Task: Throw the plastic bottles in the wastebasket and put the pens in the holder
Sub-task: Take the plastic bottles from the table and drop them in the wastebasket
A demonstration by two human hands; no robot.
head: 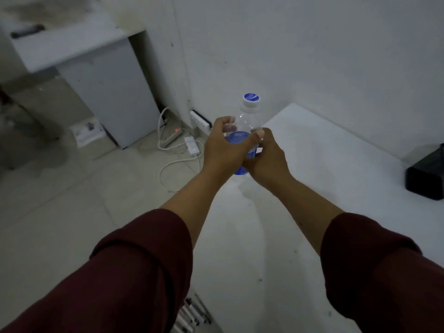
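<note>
Both hands are closed round one plastic bottle [247,121], held upright above the near-left corner of the white desk [336,164]; the left hand [224,146] curls its fingers round the clear upper body from nine o'clock, thumb lying across the blue label, while the right hand [266,156] clasps the lower part from three o'clock, its fingers hidden behind the bottle; the blue-and-white cap [251,98] points to twelve o'clock, away from the person. The two-handed hold looks like a handover or a steadying grip, since an empty bottle is light and slippery and could easily twist out of one hand; which hand bears the weight I cannot tell. A small wet-looking mark lies on the desk just under the bottle, at six o'clock from it.

A cluster of pens [192,313] lies at the desk's near edge, at six o'clock from the hands, partly covered by the left sleeve [120,272], so they are not yet put away. A dark object [427,174] at three o'clock on the desk could be the holder, though it is cut off by the frame edge. No wastebasket is in view; judging from this, the person must turn to find it. Cables and a power strip [171,137] lie on the floor at ten o'clock.
</note>
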